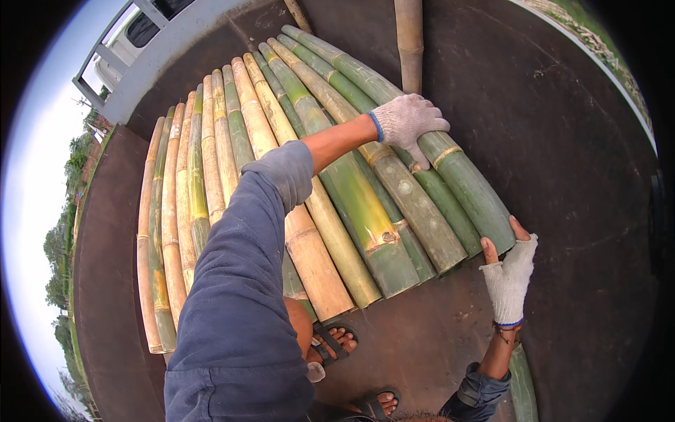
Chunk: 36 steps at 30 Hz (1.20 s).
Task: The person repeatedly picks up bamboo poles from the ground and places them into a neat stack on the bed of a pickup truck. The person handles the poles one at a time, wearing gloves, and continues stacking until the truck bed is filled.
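Note:
Green and tan bamboo poles (313, 271) lie side by side in a row on a dark metal bed. My left hand (411, 126), in a pale knit glove with a blue cuff, wraps over the upper side of the thick green bamboo pole (467, 186) at the row's right edge. At that pole's near end is my right hand (511, 278), in a similar glove with bare fingertips. Its thumb and a finger press around the cut end; the other fingers are mostly hidden.
A single brown bamboo pole (410, 46) lies beyond the row. Another green pole (522, 383) lies by my right forearm. My sandalled feet (336, 343) stand at the row's near ends. The bed's side wall (105, 232) rises at left, with a grey metal frame (151, 60) at far left.

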Available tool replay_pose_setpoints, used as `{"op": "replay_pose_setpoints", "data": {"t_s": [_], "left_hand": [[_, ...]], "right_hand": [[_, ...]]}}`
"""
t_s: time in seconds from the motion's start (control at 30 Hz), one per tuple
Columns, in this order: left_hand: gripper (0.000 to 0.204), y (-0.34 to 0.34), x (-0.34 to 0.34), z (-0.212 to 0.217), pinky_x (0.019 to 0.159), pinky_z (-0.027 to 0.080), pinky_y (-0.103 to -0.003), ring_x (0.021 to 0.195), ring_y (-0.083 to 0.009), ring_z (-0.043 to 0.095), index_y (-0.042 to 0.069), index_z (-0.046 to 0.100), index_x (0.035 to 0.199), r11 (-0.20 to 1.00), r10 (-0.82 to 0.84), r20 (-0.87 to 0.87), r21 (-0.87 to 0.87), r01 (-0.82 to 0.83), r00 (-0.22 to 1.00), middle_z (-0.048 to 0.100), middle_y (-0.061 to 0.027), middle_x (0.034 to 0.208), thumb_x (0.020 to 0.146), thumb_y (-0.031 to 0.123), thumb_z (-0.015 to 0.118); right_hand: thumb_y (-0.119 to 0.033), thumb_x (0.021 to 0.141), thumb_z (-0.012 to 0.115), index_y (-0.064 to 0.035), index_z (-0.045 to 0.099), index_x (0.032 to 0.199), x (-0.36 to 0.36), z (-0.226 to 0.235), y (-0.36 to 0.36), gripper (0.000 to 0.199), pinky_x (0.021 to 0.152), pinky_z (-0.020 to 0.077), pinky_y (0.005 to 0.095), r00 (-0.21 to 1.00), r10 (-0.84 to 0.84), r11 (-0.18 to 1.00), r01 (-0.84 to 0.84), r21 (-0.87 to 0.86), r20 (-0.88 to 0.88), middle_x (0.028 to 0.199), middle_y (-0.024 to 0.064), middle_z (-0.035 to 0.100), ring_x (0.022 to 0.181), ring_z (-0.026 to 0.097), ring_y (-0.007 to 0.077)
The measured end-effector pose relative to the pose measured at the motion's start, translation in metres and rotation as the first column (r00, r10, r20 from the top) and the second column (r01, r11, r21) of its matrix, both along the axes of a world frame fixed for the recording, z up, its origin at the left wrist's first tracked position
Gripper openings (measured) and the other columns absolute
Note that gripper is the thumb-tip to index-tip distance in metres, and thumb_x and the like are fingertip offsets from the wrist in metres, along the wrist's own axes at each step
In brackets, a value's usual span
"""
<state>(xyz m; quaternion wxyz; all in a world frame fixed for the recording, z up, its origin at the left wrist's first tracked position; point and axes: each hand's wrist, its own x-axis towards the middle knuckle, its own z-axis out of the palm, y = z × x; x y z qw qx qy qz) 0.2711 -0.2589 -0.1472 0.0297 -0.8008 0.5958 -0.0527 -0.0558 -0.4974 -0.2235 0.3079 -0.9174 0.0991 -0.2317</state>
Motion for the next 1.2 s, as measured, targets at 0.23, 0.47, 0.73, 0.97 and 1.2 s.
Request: {"op": "replay_pose_setpoints", "data": {"t_s": [0.23,0.47,0.73,0.97,1.2], "left_hand": [[0.093,0.043,0.050,-0.004,0.112,0.053,-0.052,0.128,-0.0379,0.068,0.018,0.068,0.145,0.979,-0.078,0.146,-0.175,0.103,0.986,0.072,-0.0121,0.133,0.075,0.077,0.080],[0.104,0.045,0.052,-0.037,0.129,0.040,-0.054,0.159,-0.0422,0.042,0.019,0.056,0.162,0.936,0.199,-0.061,-0.284,-0.208,0.978,0.053,-0.0155,0.165,0.079,0.080,0.076],[0.113,0.040,0.059,-0.041,0.135,0.028,-0.058,0.164,-0.0444,0.032,0.013,0.050,0.165,0.878,0.314,-0.130,-0.337,-0.339,0.941,0.043,-0.0183,0.172,0.079,0.082,0.076],[0.085,0.043,-0.028,0.039,0.134,0.030,-0.056,0.164,-0.0473,0.031,0.013,0.046,0.168,0.649,0.618,-0.456,-0.164,-0.743,0.640,0.032,-0.0271,0.176,0.098,0.050,0.075],[0.068,0.264,-0.342,0.220,0.120,0.049,-0.048,0.142,-0.0406,0.061,0.009,0.064,0.153,0.008,0.629,-0.504,0.766,-0.643,-0.592,0.066,-0.0228,0.152,0.098,0.049,0.067]], "right_hand": [[-0.044,0.094,0.090,0.0042,0.068,0.135,0.036,0.049,0.035,0.067,0.106,0.0522,0.0500,0.989,-0.147,0.981,0.147,0.123,-0.014,0.127,0.0266,0.068,0.120,0.067,0.0435],[-0.047,0.093,0.091,0.0061,0.066,0.136,0.049,0.032,0.017,0.073,0.103,0.0550,0.0481,0.972,-0.216,0.960,0.228,0.161,-0.090,0.130,0.0295,0.068,0.120,0.070,0.0425],[-0.049,0.090,0.093,0.0038,0.054,0.148,0.054,0.043,-0.003,0.086,0.103,0.0560,0.0489,0.957,-0.098,0.969,0.154,0.191,-0.275,0.134,0.0310,0.065,0.120,0.070,0.0472],[-0.055,0.094,0.082,-0.0033,0.050,0.163,0.019,0.118,-0.046,0.091,0.111,0.0488,0.0594,0.812,-0.005,0.985,-0.097,-0.142,-0.584,0.141,0.0328,0.057,0.127,0.057,0.0561],[-0.044,0.105,0.067,-0.0104,0.066,0.122,-0.219,0.334,-0.044,0.037,0.056,0.0509,0.0403,0.011,0.062,0.714,0.698,0.052,-0.998,0.095,0.0078,0.067,0.072,0.065,0.0187]]}}
